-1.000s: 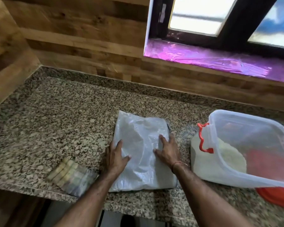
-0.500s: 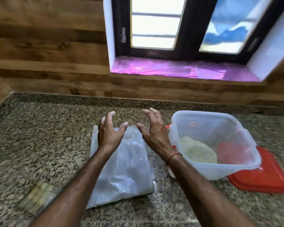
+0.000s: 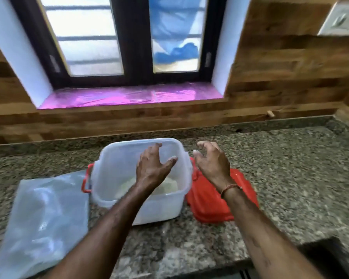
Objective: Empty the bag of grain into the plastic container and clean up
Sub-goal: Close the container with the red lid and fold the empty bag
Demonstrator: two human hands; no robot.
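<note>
Head view: container (image 3: 117, 178) centred on worktop (image 3: 290, 178), grain (image 3: 169, 183) in its bottom. Flat bag (image 3: 42, 218) just beside at 9 o'clock, red lid (image 3: 208, 202) at 3 o'clock, open granite beyond. Above container: left hand (image 3: 151, 168); above its 3 o'clock rim: right hand (image 3: 212, 162). Fingers (image 3: 156, 147) spread, holding nothing.

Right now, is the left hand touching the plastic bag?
Apart. The head view shows the left hand spread over the tub, while the bag lies flat on the counter beyond the tub's red handle.

bag (image 3: 42, 218) left of container (image 3: 109, 174), lid (image 3: 210, 202) right; grain (image 3: 169, 185) in container.
</note>
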